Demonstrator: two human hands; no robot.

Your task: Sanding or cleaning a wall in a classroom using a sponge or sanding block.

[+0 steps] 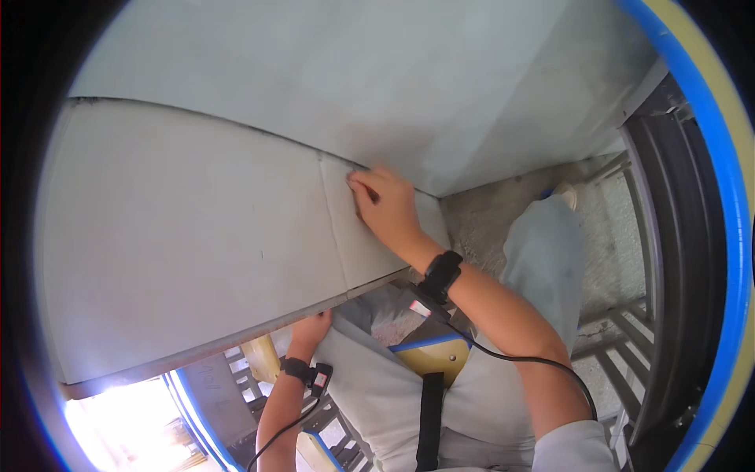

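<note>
My right hand [385, 206] is closed in a pinch at the dark gap where a pale ledge meets the wall, its fingertips touching the ledge's back edge. Whatever it may hold is too small to make out. Under it lies a narrow light tile [346, 228], beside a wide light tile [181, 236], with a thin joint between the two. My left hand [311, 329] is low, by the ledge's front edge and next to my knee. Its fingers are mostly hidden there. A black strap with a small cabled device sits on each wrist.
A large pale wall panel [377, 71] rises behind the ledge. On the right stands a dark metal frame [680, 259], with a blue and yellow curved edge [727, 157] beyond it. Rough concrete floor [487, 208] and slatted steps [621, 370] lie around my legs. Bright light enters lower left.
</note>
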